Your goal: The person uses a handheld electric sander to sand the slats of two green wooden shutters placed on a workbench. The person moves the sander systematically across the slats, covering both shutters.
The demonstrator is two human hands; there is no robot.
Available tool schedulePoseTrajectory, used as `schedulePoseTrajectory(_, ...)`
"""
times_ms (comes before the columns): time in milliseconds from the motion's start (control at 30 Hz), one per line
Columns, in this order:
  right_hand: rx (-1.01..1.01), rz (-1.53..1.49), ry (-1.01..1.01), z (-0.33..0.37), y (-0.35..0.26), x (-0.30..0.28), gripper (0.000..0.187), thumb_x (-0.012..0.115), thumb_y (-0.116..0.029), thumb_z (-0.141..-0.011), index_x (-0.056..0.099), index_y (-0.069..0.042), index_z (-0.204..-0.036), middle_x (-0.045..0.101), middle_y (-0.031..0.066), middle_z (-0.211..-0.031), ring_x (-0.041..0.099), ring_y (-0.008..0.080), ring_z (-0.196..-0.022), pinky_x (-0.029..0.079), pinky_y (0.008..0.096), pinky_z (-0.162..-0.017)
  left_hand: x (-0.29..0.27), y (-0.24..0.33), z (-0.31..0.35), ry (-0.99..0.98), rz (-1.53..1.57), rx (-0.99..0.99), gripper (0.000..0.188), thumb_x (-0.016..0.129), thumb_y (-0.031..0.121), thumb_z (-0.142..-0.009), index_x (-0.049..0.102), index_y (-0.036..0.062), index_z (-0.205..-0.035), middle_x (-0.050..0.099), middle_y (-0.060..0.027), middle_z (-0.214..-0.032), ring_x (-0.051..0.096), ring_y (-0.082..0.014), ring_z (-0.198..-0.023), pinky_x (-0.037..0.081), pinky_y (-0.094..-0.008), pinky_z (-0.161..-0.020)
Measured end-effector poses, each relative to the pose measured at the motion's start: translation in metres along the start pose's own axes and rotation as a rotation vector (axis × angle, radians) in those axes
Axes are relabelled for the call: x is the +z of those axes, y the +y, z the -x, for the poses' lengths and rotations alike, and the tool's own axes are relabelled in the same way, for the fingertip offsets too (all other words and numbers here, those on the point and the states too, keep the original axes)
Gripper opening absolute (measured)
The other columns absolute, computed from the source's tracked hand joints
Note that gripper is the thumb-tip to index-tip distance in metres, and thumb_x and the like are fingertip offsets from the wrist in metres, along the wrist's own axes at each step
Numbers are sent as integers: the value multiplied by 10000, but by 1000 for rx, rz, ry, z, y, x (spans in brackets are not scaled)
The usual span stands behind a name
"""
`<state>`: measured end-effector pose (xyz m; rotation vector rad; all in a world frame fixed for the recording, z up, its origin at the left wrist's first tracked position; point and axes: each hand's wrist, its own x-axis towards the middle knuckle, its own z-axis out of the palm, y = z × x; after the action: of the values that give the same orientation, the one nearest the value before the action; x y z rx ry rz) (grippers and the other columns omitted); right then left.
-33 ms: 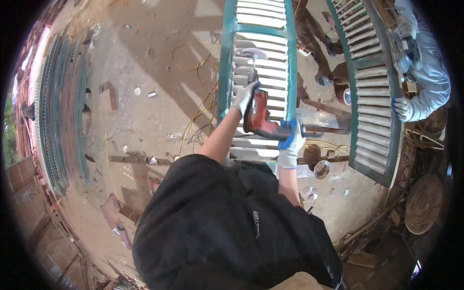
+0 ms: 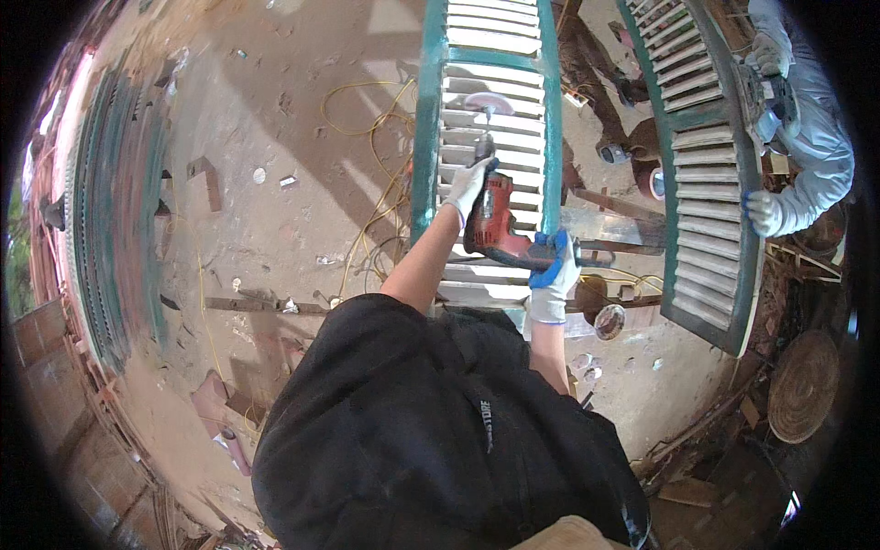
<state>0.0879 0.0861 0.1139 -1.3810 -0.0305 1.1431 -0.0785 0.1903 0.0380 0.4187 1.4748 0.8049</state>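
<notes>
A red power drill (image 2: pixel 489 217) with a round pale sanding disc (image 2: pixel 489 102) on its shaft is held over a louvered shutter (image 2: pixel 551 137) with a teal frame and whitish slats. My gloved left hand (image 2: pixel 468 186) is closed around the front of the drill, just behind the chuck. Around the rear handle wraps my right hand (image 2: pixel 555 266), in a white and blue glove. Over the upper slats lies the disc; whether it touches them I cannot tell.
At the right, a co-worker's gloved hand (image 2: pixel 764 211) rests on a second louvered shutter (image 2: pixel 752 266), the other holding a power tool (image 2: pixel 781 103). A yellow cord (image 2: pixel 367 220) loops over the dusty ground. Teal shutters (image 2: pixel 115 220) stand at the left. A woven basket (image 2: pixel 803 387) lies lower right.
The disc and the drill's front have shifted slightly to the right and down. My hands keep their hold. The co-worker's power tool and lower hand have moved a little.
</notes>
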Motion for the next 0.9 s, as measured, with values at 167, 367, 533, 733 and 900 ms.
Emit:
schedulePoseTrajectory(167,-89,-77,-32,-18,-14,-9,102,631,-144,-823,558,-98,-768,572,37,-684,586,185,-633,486,316,-580,35,-1,-5,-190,201,-68,341,624,385,-802,619,44,-811,597,-39,-650,557,-156,-491,448,-306,-448)
schedulePoseTrajectory(367,-136,-70,5,-13,2,12,103,636,-154,-824,554,-95,-803,578,41,-699,591,201,-624,502,344,-538,19,3,-43,-126,8,-134,411,631,408,-788,627,3,-860,614,-81,-703,573,-195,-519,470,-333,-481)
schedulePoseTrajectory(533,-98,-28,-158,7,38,48,137,641,-161,-842,557,-55,-864,595,59,-708,591,170,-625,491,327,-581,-50,14,-44,-126,232,-31,321,605,345,-830,615,35,-911,634,-88,-739,611,-186,-599,515,-328,-539)
schedulePoseTrajectory(733,-135,-80,91,34,32,37,114,620,-126,-861,558,-51,-921,603,68,-764,601,162,-669,503,314,-595,-16,6,-44,-320,72,-72,374,559,404,-835,625,43,-909,616,-65,-742,581,-178,-563,469,-321,-510)
schedulePoseTrajectory(900,-176,-41,-85,53,35,48,144,638,-136,-857,533,-46,-896,595,81,-767,601,174,-668,496,328,-571,-47,7,-28,-473,263,-29,204,512,269,-900,596,89,-856,608,-20,-748,582,-125,-628,497,-264,-580)
